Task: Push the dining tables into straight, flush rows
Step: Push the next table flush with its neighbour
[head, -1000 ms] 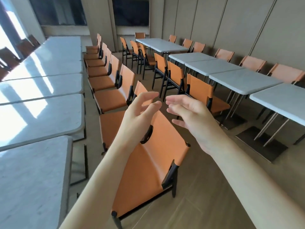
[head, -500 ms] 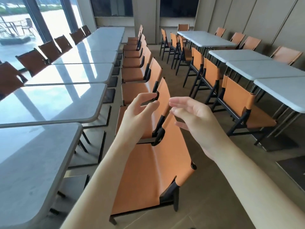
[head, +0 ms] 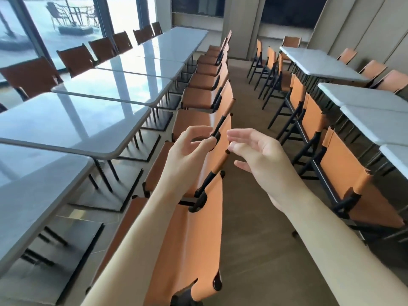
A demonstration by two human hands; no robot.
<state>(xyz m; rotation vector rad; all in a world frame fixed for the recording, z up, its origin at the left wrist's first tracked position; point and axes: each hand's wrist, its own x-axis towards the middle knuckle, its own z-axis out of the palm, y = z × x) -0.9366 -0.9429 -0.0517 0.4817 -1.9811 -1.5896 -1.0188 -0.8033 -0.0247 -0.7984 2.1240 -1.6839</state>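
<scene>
A row of white marble-topped dining tables runs along the left, from the nearest table (head: 33, 195) past a second table (head: 72, 129) and a third table (head: 114, 87) toward the back wall. The second table's aisle-side corner juts farther right than the nearest one's. Another row of white tables (head: 326, 65) lines the right side. My left hand (head: 189, 151) and my right hand (head: 260, 155) hover side by side in the air above the orange chair backs. Their fingers are loosely curled, hold nothing and touch no table.
Orange leather chairs (head: 194, 239) with black frames stand in a line between me and the left tables. More orange chairs (head: 344, 173) back onto the right row. Between them runs a wooden-floor aisle (head: 254, 239). Dark brown chairs (head: 77, 58) sit along the window side.
The view has swung left, bringing the left table row and the windows into fuller view. Both hands stay raised in front of me, close together, in much the same pose.
</scene>
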